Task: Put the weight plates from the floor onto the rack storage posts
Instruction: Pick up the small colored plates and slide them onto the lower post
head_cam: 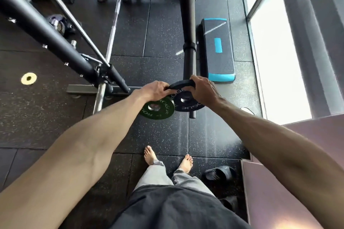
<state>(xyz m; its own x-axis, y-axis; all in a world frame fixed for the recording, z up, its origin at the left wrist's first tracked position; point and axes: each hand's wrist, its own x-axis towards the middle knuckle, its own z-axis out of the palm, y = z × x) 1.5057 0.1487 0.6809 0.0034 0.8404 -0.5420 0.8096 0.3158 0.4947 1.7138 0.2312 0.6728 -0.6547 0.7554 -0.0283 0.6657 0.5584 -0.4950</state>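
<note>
1. The right hand (202,91), just right of the frame centre, is curled over the upper right rim of the black plate (183,106), with the fingers wrapped round the edge.
2. The left hand (154,90), just left of centre, grips the upper left rim of the same plate with bent fingers.
3. The black plate is tilted. Its white-lettered face is toward the camera and its centre hole shows between the 2 hands.
4. A black post (188,24) runs from the top centre of the frame down behind the hands. Its tip shows just below the plate's lower rim. Whether the plate is threaded on the post cannot be told.
5. A green plate (160,111) sits just left of the black plate, with the 2 edges meeting. The left wrist hides its upper edge. Whether it rests on the floor (163,42) cannot be told.
6. A small yellow disc (28,78) lies on the floor at the middle left, well apart from both plates.
7. A black and teal step platform (217,50) lies just right of the post, upper right of centre.
8. A black rack beam (46,29) crosses the upper left diagonally, with a silver barbell (115,15) near it.
9. At the bottom centre are 2 bare feet (149,155) below grey trouser legs. Black slippers (219,174) lie to their right.
</note>
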